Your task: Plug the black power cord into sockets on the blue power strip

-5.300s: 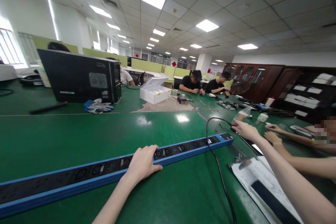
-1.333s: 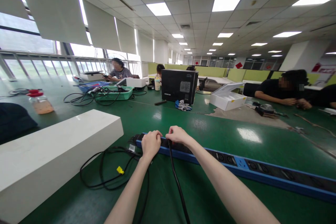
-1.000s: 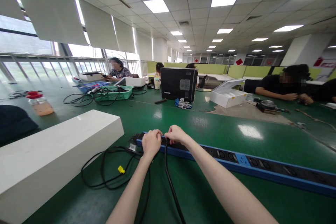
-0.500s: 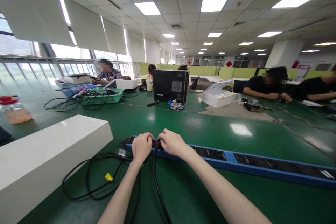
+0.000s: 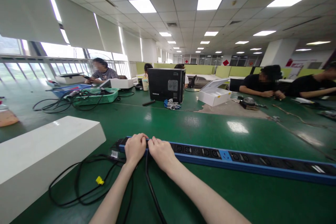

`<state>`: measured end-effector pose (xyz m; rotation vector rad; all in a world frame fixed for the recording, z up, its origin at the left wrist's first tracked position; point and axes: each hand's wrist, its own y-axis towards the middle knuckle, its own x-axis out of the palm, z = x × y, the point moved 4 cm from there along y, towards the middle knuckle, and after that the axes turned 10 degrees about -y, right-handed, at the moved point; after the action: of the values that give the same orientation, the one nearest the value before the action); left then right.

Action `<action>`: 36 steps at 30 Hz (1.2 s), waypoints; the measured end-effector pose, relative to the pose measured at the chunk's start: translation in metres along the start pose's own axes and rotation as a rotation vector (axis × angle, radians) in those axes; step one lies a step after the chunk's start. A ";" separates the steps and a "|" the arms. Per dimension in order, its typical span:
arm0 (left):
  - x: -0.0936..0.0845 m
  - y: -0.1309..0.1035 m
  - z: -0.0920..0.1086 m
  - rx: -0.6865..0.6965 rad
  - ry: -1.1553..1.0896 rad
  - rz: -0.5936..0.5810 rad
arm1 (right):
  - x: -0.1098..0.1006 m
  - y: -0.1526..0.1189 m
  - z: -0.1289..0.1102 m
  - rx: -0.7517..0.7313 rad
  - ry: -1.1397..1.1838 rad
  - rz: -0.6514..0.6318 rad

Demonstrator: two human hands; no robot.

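A long blue-edged black power strip (image 5: 207, 152) lies across the green table, its row of sockets facing up. Over its left end my left hand (image 5: 135, 148) is closed, fingers curled on the strip. Right beside it, my right hand (image 5: 161, 152) bends its fingers round the plug of a thick black cable, pressed down at the strip's sockets. The plug itself is hidden by the hand. From between both hands the power cable (image 5: 152, 189) runs down toward me. A looped thinner black cord (image 5: 78, 182) with a yellow tag (image 5: 99, 180) lies left of my left forearm.
A long white box (image 5: 52, 143) stands at the left. Farther back are a green basket (image 5: 97, 98) of cables, a black computer case (image 5: 166, 84), gloves (image 5: 172, 104) and an open white box (image 5: 215, 96). People sit along the table's far side and right.
My right hand has come lower and closer over the plug, which showed before and is now covered. The whole view has shifted slightly, so things appear farther left.
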<state>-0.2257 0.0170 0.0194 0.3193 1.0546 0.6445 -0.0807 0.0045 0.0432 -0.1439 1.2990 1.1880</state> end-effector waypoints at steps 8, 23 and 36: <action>-0.001 0.002 0.003 -0.008 0.002 -0.018 | 0.002 -0.025 -0.003 0.044 0.003 0.119; -0.004 0.001 0.005 -0.021 0.033 -0.009 | 0.015 -0.030 0.054 0.215 0.895 -0.095; 0.000 0.001 0.003 -0.037 0.038 -0.012 | -0.025 -0.022 0.051 0.058 0.475 -0.086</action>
<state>-0.2233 0.0178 0.0216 0.2697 1.0792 0.6608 -0.0270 0.0140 0.0696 -0.4569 1.7203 1.0758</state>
